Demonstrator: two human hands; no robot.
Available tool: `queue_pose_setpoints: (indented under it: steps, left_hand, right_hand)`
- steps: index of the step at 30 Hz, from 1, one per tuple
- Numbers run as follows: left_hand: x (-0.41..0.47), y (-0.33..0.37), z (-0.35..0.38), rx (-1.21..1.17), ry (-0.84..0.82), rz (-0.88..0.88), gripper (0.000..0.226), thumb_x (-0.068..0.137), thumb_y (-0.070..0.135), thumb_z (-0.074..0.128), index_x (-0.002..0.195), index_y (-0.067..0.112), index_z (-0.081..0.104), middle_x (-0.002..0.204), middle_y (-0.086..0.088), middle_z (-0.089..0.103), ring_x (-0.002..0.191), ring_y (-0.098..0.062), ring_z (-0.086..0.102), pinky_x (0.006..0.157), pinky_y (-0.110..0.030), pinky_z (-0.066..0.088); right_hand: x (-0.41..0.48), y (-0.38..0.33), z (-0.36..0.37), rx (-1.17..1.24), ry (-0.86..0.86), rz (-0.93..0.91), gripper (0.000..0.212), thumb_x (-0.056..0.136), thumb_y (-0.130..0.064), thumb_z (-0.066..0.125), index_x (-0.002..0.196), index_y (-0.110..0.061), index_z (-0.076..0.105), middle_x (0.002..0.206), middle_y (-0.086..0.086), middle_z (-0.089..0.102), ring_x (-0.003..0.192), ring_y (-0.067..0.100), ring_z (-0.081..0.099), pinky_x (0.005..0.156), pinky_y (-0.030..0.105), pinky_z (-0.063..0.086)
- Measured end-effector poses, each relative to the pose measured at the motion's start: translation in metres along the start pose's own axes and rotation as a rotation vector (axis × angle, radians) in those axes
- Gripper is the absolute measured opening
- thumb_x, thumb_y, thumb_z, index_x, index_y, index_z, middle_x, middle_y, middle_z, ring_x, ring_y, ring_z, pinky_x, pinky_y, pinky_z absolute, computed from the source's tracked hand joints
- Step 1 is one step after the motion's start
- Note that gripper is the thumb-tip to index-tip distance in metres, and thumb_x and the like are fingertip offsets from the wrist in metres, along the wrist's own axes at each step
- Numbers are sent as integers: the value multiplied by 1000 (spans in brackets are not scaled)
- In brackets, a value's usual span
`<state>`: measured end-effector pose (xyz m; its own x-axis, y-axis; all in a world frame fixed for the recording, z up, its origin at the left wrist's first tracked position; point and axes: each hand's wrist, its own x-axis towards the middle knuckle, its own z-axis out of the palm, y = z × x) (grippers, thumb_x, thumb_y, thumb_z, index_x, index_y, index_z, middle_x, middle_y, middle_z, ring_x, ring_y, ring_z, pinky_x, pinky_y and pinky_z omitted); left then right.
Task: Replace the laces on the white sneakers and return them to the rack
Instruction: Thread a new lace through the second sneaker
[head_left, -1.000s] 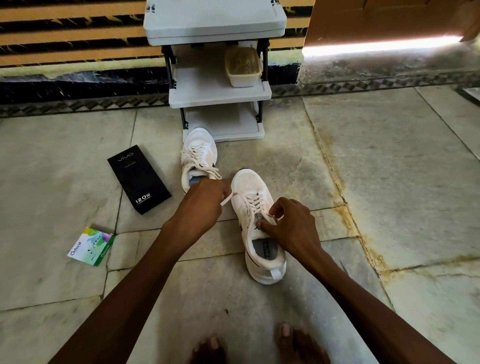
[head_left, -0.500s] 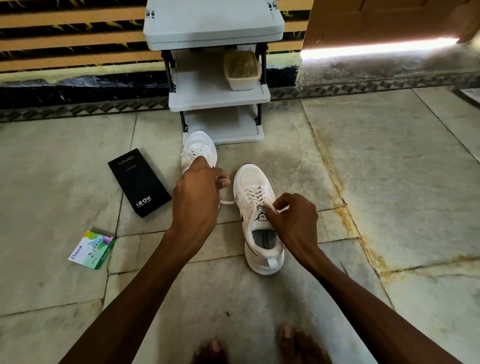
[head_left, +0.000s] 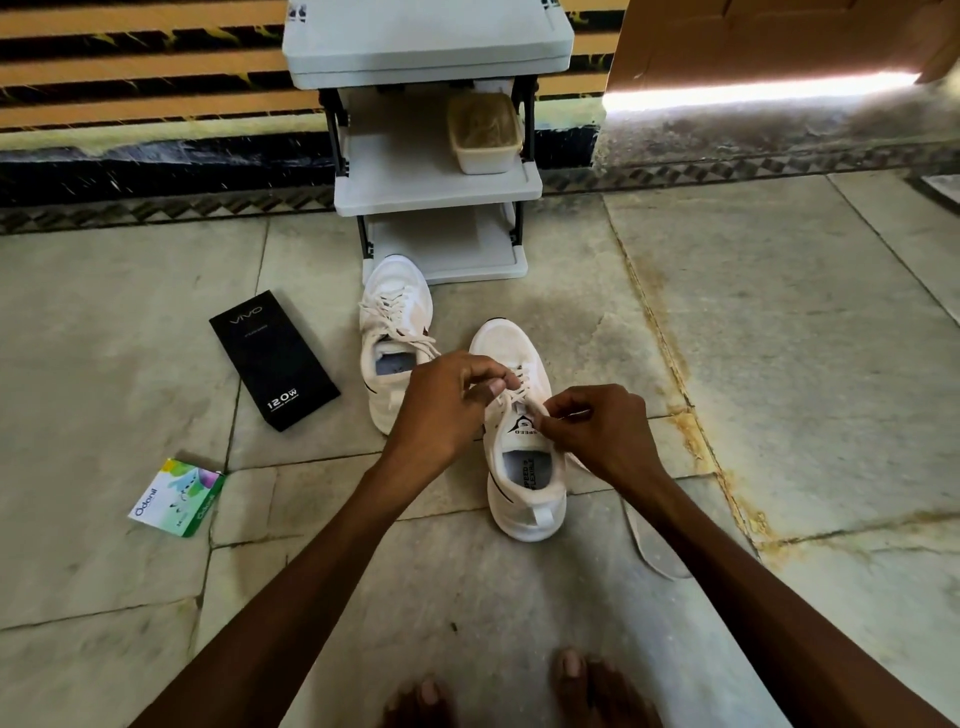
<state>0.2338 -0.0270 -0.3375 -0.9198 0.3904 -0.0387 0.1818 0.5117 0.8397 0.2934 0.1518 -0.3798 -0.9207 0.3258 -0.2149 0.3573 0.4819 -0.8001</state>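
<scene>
The near sneaker (head_left: 522, 483) stands upright on its sole on the stone floor (head_left: 779, 364), in front of the person. Its long axis runs away from the person: the toe points to the rack (head_left: 436, 187) and the heel to the bare feet (head_left: 576, 686). The left hand (head_left: 441, 410) pinches the lace (head_left: 511, 393) over the upper eyelets with curled fingers. The right hand (head_left: 608, 436) pinches, as it seems, a lace end beside the tongue. The second sneaker (head_left: 397, 332) stands just to the left, nearer the rack, with its toe toward it too. A black box (head_left: 274, 358) and a green packet (head_left: 176, 497) lie further left.
</scene>
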Motion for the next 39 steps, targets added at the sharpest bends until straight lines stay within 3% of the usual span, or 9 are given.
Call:
queue_pose_setpoints:
  steps: [6,9,16,19,22,26,30,34,39]
  left_hand:
    - [2,-3,21,119,23,-35,8,84,20,73,91,23,76,77,12,70,70,1,63,73,-21,52]
    - [0,-1,25,231,12,-23,4,83,25,73,87,23,75,78,9,72,67,-4,64,70,-21,52]
    - [4,5,33,411,2,50,11,85,16,67,91,18,76,93,3,70,85,-13,63,68,-17,34]
    - [8,4,39,467,-11,77,11,89,17,63,96,17,72,99,1,67,93,-17,60,74,-24,39]
    - [11,3,40,428,-7,84,9,88,15,64,94,19,70,90,4,69,85,-16,63,72,-28,47]
    - [9,1,40,425,-5,121,30,82,11,67,105,21,51,78,3,68,74,-18,65,68,-38,53]
    - [10,0,46,526,26,133,42,78,15,65,113,19,42,79,2,68,77,-23,64,71,-43,51]
    - [9,0,49,426,50,72,42,76,14,67,110,18,42,79,2,68,76,-22,64,71,-43,50]
    - [5,5,49,282,82,-58,41,78,11,67,100,25,36,65,11,60,68,-13,59,59,-29,38]
  right_hand:
    - [-3,0,-7,50,-32,-5,7,80,-17,80,83,-12,77,68,-1,74,60,9,70,63,19,53]
    - [-1,0,-9,178,-72,60,9,80,-12,79,86,-6,76,72,6,75,64,17,72,66,24,58]
    - [1,1,-14,318,-135,113,17,77,-6,80,92,1,75,80,14,75,64,18,72,65,24,60]
    - [1,1,-14,315,-142,107,18,77,-11,82,91,-1,76,80,12,75,64,18,71,66,24,60]
    - [1,2,-13,327,-144,104,17,77,-11,81,90,-1,76,80,13,75,65,18,71,67,24,60]
    - [2,4,-13,346,-142,112,14,78,-8,81,90,-3,76,80,12,75,70,23,72,72,30,61]
    - [0,7,-10,340,-124,106,11,77,-10,82,86,-6,77,77,10,75,70,22,73,75,39,59]
    - [-2,6,-7,339,-100,56,11,77,-7,81,86,-5,75,78,9,75,68,17,72,64,23,56]
    - [-2,7,-6,341,-91,36,9,77,-7,81,83,-6,74,72,3,72,67,16,71,61,18,53]
